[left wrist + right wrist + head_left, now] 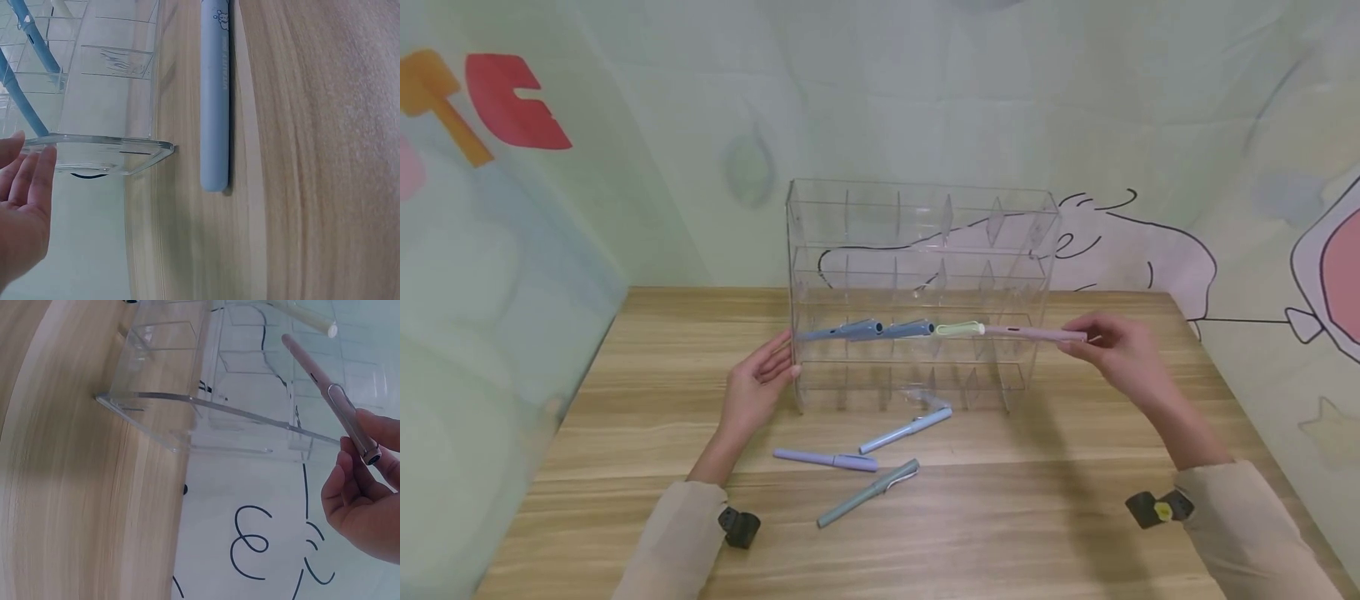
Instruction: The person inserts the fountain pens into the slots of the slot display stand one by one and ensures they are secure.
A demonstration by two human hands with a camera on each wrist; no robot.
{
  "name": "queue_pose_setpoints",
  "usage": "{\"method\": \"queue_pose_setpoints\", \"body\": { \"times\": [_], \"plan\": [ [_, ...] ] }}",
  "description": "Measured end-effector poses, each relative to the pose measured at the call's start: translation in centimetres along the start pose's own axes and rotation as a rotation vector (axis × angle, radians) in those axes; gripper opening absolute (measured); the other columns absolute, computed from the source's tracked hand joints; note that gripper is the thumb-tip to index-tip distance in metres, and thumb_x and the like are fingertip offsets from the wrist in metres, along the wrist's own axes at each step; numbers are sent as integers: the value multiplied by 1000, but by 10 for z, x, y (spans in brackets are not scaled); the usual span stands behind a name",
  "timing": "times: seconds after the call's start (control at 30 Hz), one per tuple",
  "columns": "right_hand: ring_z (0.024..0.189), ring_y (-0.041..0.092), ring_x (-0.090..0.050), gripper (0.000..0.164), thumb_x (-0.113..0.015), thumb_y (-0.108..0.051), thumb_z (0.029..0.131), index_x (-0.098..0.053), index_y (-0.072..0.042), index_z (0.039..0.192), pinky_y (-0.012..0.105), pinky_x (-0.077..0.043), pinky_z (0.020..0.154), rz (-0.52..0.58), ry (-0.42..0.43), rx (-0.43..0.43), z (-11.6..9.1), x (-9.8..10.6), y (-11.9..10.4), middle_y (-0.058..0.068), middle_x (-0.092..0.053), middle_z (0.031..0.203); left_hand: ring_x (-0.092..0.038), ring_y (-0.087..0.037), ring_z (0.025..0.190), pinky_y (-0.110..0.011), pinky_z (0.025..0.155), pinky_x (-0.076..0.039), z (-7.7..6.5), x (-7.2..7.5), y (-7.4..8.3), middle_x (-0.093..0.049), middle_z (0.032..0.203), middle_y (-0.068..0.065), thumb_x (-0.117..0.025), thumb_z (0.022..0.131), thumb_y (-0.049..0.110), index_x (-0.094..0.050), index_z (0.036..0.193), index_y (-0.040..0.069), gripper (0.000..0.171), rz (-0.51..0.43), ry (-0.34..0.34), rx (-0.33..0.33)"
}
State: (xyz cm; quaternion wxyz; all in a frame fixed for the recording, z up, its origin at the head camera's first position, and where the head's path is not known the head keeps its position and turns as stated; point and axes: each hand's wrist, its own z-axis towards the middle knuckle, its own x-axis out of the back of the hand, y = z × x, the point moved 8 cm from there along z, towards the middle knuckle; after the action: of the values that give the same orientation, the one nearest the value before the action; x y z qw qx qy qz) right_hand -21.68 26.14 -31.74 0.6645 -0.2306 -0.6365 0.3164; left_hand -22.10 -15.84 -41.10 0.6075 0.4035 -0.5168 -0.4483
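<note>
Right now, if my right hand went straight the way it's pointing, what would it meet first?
Your right hand would probably first meet the clear rack's right side panel; its pink pen points toward the pale green pen, though depth is unclear.

Pale pink pen [1036,333]: slim, wire clip on cap. Right hand [1123,354] pinches the cap end; pen lies roughly level, tip pointing left at the rack's third tier from the top. Clear rack [895,275]: upright, four divided tiers; left hand [752,392] touches its left end. Third tier, left to right: two blue pens [850,330], one light green pen [960,330].
</note>
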Motion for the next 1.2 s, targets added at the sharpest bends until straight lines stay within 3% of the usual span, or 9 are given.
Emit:
{"method": "queue_pose_setpoints", "body": {
  "times": [0.53,1.2],
  "plan": [
    [67,20,-49,16,-67,-6,82,-63,3,95,20,-41,48,-3,3,18,22,-29,-13,12,-59,79,-57,-30,106,-16,82,-51,1,-3,4,-56,118,-22,-62,82,-8,-48,129,0,50,-13,-6,-43],
    [67,19,-52,15,-66,-3,83,-62,5,95,19,-44,48,-3,9,99,28,-43,-20,13,-60,79,-57,-29,106,-16,82,-50,1,-2,5,-55,119,-21,-62,83,-6,-48,130,1,50,3,-10,-37]
  ]
}}
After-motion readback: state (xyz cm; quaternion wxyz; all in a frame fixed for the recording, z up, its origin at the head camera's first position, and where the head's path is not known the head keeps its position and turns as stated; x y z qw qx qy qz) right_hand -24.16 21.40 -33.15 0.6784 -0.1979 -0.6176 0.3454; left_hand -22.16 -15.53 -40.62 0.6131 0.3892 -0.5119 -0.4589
